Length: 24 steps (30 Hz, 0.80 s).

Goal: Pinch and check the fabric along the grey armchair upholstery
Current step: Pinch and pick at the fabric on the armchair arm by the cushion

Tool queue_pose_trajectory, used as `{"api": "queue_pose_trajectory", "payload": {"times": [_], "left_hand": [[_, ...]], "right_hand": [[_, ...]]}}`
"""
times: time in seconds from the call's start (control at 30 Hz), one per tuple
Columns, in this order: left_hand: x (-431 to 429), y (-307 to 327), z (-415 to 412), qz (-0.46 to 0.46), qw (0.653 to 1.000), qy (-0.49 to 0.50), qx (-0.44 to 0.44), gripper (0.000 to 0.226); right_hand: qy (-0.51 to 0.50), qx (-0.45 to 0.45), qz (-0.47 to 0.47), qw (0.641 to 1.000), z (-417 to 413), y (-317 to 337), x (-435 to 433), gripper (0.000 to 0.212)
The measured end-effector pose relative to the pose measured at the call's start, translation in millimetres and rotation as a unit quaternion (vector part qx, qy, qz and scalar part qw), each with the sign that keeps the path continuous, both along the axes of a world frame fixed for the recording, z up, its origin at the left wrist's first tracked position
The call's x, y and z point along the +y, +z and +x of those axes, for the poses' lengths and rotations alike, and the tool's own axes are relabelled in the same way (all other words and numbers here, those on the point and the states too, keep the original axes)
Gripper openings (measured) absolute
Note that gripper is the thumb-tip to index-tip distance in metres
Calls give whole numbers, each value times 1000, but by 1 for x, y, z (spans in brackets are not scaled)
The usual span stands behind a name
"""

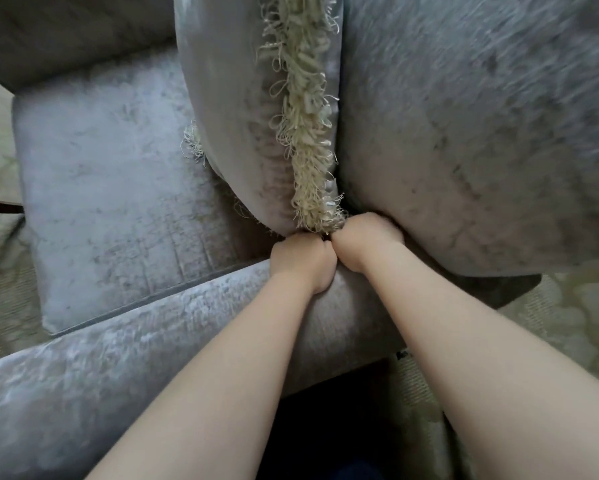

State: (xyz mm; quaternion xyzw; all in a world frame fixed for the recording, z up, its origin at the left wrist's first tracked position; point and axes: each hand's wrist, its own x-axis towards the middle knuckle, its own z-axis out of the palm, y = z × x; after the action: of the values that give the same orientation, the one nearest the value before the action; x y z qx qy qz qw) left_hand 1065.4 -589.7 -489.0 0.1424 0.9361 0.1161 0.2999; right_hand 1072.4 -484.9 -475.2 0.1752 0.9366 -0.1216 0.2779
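The grey velvet armchair fills the view from above: its near armrest [159,323] runs across the lower left, its seat cushion [111,188] lies beyond, and its backrest [464,133] rises at the right. My left hand [300,263] and my right hand [362,242] sit side by side, knuckles almost touching, at the inner end of the armrest where it meets the backrest. Both have fingers curled down into the fabric there. The fingertips are hidden in the crease.
A grey throw cushion [229,109] with a cream fringe [305,126] stands on the seat against the backrest, its lower corner right above my hands. Pale patterned carpet [575,313] shows at the right and left edges. A dark gap lies below the armrest.
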Motion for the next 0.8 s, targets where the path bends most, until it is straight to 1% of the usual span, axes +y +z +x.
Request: {"api": "queue_pose_trajectory", "payload": {"times": [0.1, 0.13, 0.23, 0.27, 0.43, 0.57, 0.63, 0.7, 0.73, 0.8], "left_hand": [[1, -2, 0, 3, 1000, 5, 14, 33], [1, -3, 0, 4, 1000, 9, 14, 33], [2, -5, 0, 2, 1000, 12, 20, 35], [2, -6, 0, 2, 1000, 12, 23, 36], [1, -7, -1, -13, 1000, 10, 6, 42], [-8, -5, -4, -8, 999, -5, -38, 48], [-32, -4, -8, 7, 998, -21, -61, 60], [-74, -4, -13, -11, 997, -44, -61, 70], [-101, -5, -16, -23, 997, -47, -56, 70], [-164, -9, -21, -55, 996, -13, -62, 64]], "right_hand": [[74, 70, 29, 994, 9, -7, -3, 33], [76, 87, 40, 993, 9, -9, -3, 32], [3, 117, 51, 992, 7, -14, -2, 29], [-5, 125, 54, 991, 8, -17, -3, 30], [6, 138, 75, 988, 11, -20, -2, 30], [12, 97, 81, 992, 8, -15, -4, 33], [-17, 58, 66, 996, 5, -6, -8, 35], [-28, 1, 78, 997, 3, 8, -27, 41], [-12, -31, 106, 994, 2, 15, -45, 45], [38, -82, 140, 986, 3, 30, -95, 46]]}}
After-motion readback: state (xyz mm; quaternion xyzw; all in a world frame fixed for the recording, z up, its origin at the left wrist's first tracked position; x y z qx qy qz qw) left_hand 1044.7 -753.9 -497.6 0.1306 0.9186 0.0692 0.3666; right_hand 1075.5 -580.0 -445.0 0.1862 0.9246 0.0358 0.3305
